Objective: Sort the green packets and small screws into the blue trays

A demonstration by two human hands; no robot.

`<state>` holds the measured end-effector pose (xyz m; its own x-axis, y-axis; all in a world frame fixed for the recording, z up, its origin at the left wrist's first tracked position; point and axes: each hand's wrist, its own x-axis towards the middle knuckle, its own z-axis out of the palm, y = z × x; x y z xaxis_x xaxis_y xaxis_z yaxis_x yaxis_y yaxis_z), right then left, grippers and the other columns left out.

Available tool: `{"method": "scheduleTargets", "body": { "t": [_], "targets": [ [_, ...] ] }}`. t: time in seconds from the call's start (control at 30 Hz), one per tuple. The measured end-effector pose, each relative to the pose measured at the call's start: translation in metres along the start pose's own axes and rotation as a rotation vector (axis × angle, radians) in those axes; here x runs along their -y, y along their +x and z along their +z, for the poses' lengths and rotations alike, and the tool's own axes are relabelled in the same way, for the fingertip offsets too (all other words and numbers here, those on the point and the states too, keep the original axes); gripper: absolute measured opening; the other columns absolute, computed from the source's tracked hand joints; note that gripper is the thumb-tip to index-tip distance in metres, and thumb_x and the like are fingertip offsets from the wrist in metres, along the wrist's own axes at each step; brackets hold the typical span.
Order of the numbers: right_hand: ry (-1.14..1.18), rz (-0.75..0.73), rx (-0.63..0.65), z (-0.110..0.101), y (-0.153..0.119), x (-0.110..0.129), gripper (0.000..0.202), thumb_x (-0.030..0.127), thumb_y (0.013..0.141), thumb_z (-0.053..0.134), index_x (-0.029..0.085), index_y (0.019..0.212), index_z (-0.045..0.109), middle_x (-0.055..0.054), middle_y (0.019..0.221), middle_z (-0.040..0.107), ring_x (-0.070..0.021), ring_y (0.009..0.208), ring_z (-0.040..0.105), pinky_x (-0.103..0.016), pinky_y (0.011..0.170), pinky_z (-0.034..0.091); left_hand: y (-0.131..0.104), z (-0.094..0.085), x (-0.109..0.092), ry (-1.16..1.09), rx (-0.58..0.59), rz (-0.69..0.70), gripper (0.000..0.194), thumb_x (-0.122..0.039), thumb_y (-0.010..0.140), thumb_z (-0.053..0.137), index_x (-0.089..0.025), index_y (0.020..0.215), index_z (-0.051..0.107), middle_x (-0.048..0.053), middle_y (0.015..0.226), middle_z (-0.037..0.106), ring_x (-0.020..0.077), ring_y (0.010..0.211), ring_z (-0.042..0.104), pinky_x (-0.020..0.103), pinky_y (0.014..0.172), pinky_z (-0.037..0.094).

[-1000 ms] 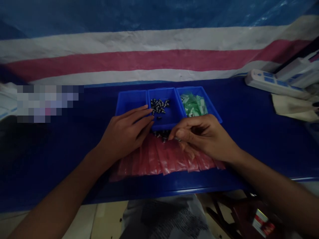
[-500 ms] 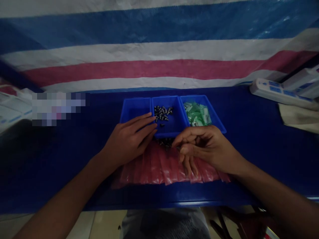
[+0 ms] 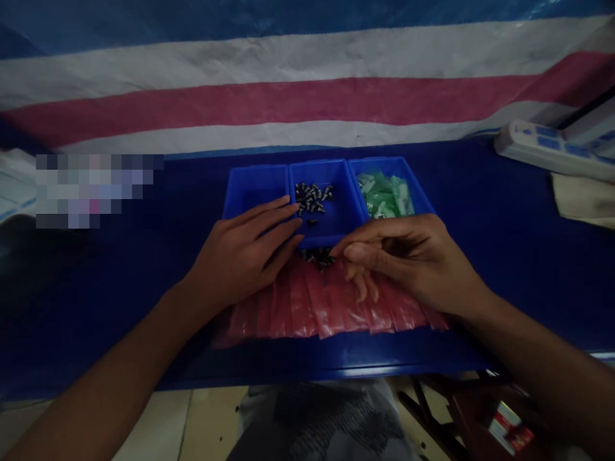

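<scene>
Three blue bins stand side by side; the middle bin (image 3: 339,221) holds a heap of dark screws (image 3: 312,197), the right one a green plastic bag (image 3: 384,194) with parts. More dark screws (image 3: 319,257) lie just in front of the middle bin, at the top of a row of red plastic bags (image 3: 307,307). My left hand (image 3: 247,250) rests over the left bin's front edge and the red bags, fingers apart, holding nothing. Over the right end of the bags is my right hand (image 3: 403,256), thumb and forefinger pinched near the loose screws; what they hold is too small to tell.
A white power strip (image 3: 552,147) and a beige cloth (image 3: 583,198) lie at the right of the blue table (image 3: 490,256). White items and a blurred-out patch are at the far left. A striped sheet (image 3: 288,102) hangs behind the table.
The view has tilted down, so the bins and bags appear higher. My right thumb and forefinger have come closer to the loose screws. My left hand has hardly moved.
</scene>
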<state>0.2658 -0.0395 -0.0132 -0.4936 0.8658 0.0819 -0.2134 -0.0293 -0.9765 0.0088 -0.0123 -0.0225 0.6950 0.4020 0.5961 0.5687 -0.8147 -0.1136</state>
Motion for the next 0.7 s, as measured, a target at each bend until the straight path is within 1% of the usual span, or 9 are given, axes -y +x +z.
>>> {"method": "scheduleTargets", "body": {
  "t": [0.1, 0.17, 0.27, 0.37, 0.5, 0.57, 0.6, 0.63, 0.7],
  "targets": [
    [0.007, 0.002, 0.056, 0.0013, -0.0012, 0.0006, 0.01, 0.026, 0.095, 0.081, 0.02, 0.104, 0.081, -0.001, 0.078, 0.081, -0.0148, 0.066, 0.079, -0.023, 0.06, 0.066, 0.0, 0.0004, 0.0007, -0.012, -0.004, -0.004, 0.015, -0.018, 0.105, 0.066, -0.011, 0.117, 0.072, 0.014, 0.123, 0.08, 0.0256, 0.125, 0.074, 0.035, 0.106, 0.065],
    [-0.049, -0.017, 0.06, 0.0024, -0.0011, 0.002, 0.013, 0.03, 0.096, 0.081, 0.018, 0.1, 0.079, -0.002, 0.076, 0.079, -0.0141, 0.065, 0.078, -0.022, 0.06, 0.065, 0.0005, 0.0002, 0.0008, -0.01, -0.003, 0.001, 0.015, -0.018, 0.106, 0.065, -0.011, 0.116, 0.073, 0.013, 0.122, 0.08, 0.0255, 0.124, 0.075, 0.036, 0.105, 0.066],
    [-0.133, 0.006, 0.004, 0.0038, 0.0004, 0.0038, 0.024, 0.04, 0.092, 0.084, 0.017, 0.09, 0.075, 0.002, 0.066, 0.072, -0.0099, 0.052, 0.068, -0.018, 0.049, 0.057, 0.0018, -0.0004, 0.0005, 0.004, -0.007, 0.007, 0.014, -0.018, 0.106, 0.064, -0.011, 0.114, 0.073, 0.014, 0.122, 0.08, 0.0261, 0.123, 0.075, 0.036, 0.104, 0.067],
    [-0.103, 0.078, -0.091, 0.0049, 0.002, 0.0032, 0.03, 0.043, 0.09, 0.086, 0.018, 0.086, 0.071, 0.004, 0.061, 0.068, -0.0082, 0.043, 0.061, -0.017, 0.038, 0.047, 0.0026, -0.0007, -0.0002, 0.009, -0.013, 0.011, 0.015, -0.018, 0.106, 0.064, -0.01, 0.113, 0.074, 0.015, 0.121, 0.081, 0.0267, 0.122, 0.076, 0.036, 0.104, 0.067],
    [-0.032, -0.053, -0.283, 0.0069, -0.0007, 0.0027, 0.032, 0.044, 0.101, 0.074, 0.023, 0.123, 0.065, -0.004, 0.091, 0.081, -0.0165, 0.063, 0.076, -0.023, 0.044, 0.055, 0.0018, -0.0009, -0.0009, 0.01, 0.001, 0.003, 0.016, -0.02, 0.108, 0.062, -0.013, 0.113, 0.075, 0.013, 0.123, 0.08, 0.026, 0.124, 0.075, 0.037, 0.104, 0.067],
    [-0.247, -0.18, -0.324, 0.0067, -0.0034, 0.0033, 0.032, 0.036, 0.104, 0.069, 0.026, 0.134, 0.061, -0.003, 0.095, 0.082, -0.0159, 0.064, 0.075, -0.025, 0.048, 0.057, 0.0012, -0.0011, -0.0013, 0.007, 0.007, -0.007, 0.017, -0.02, 0.108, 0.061, -0.013, 0.113, 0.076, 0.013, 0.124, 0.08, 0.0261, 0.125, 0.075, 0.037, 0.104, 0.067],
    [-0.442, -0.262, -0.279, 0.006, -0.0042, 0.0034, 0.027, 0.031, 0.105, 0.067, 0.026, 0.132, 0.063, -0.003, 0.096, 0.081, -0.0153, 0.066, 0.075, -0.026, 0.054, 0.059, 0.0009, -0.0011, -0.0014, 0.002, 0.006, -0.01, 0.017, -0.02, 0.108, 0.061, -0.013, 0.113, 0.076, 0.013, 0.123, 0.08, 0.0265, 0.124, 0.075, 0.038, 0.103, 0.067],
    [-0.677, -0.355, -0.181, 0.0049, -0.0042, 0.003, 0.022, 0.024, 0.106, 0.065, 0.025, 0.128, 0.067, -0.003, 0.097, 0.081, -0.0154, 0.071, 0.076, -0.028, 0.062, 0.061, 0.0008, -0.001, -0.0016, -0.003, 0.005, -0.011, 0.018, -0.02, 0.108, 0.061, -0.012, 0.114, 0.076, 0.013, 0.123, 0.08, 0.0268, 0.124, 0.075, 0.038, 0.103, 0.067],
    [-1.16, -0.566, 0.131, 0.0025, -0.0014, 0.0006, 0.019, 0.012, 0.105, 0.059, 0.02, 0.115, 0.073, -0.006, 0.1, 0.081, -0.0182, 0.083, 0.077, -0.031, 0.073, 0.062, 0.0008, -0.0007, -0.0017, -0.009, 0.004, -0.011, 0.018, -0.02, 0.108, 0.061, -0.011, 0.115, 0.075, 0.013, 0.124, 0.08, 0.0272, 0.124, 0.075, 0.039, 0.102, 0.068]
  ]
}}
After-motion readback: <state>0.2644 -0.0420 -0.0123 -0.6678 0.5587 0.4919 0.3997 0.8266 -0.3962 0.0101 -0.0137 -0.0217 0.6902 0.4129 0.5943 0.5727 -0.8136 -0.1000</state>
